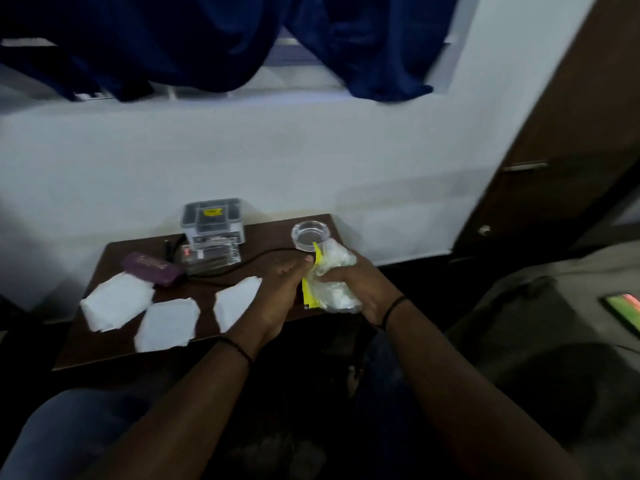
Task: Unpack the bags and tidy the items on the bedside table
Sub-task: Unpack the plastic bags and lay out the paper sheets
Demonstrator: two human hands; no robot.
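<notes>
Hands meet above the near right edge of a dark wooden bedside table (104, 351). Right hand (360, 289) curls around a crumpled clear plastic bag (337, 271) with a yellow strip; left hand (280, 285) pinches that strip. Three white packets (117, 303) lie on the table, one purple case (152, 266), one glass dish (308, 235), one grey organiser (212, 218). Behind stands a white wall, with blue curtains (207, 39) above.

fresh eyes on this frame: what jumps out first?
Both hands meet over the table's right front edge: the right hand grips a clear plastic bag with a yellow strip, and the left hand pinches its top. Three white packets lie along the front of the dark table. Blue curtains hang above.
</notes>
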